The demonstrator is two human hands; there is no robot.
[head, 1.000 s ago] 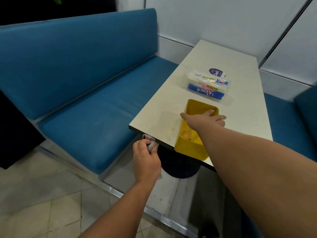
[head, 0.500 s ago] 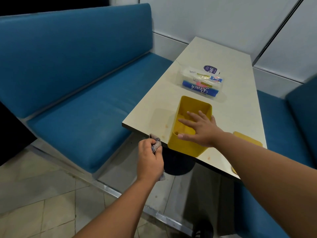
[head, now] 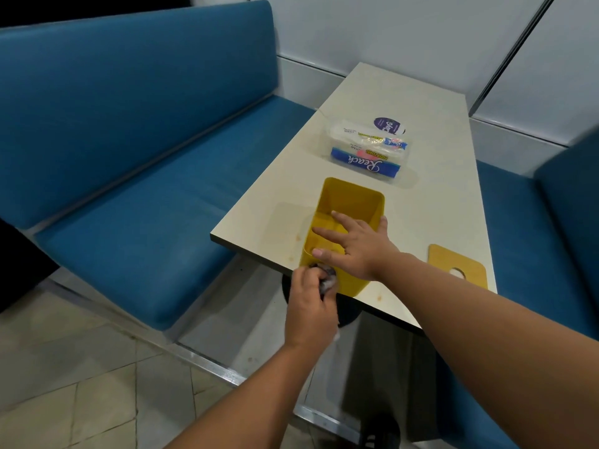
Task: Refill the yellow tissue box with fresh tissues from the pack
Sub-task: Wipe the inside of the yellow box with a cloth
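Head view. Box [head: 351, 202] — yellow, open-topped, at the near edge of the surface [head: 431, 202]; its near wall is partly hidden by both hands. Right hand [head: 358, 246] lies over the box mouth, fingers spread flat, gripping nothing. Left hand [head: 311, 307] is closed around a crumpled grey wad [head: 325, 277] against the box's near corner — what the wad is cannot be told. Pack [head: 368, 150] lies just beyond the box, apart from it. Lid [head: 457, 265], yellow with an oval slot, lies flat to the right. Blue bench [head: 129, 189] left.
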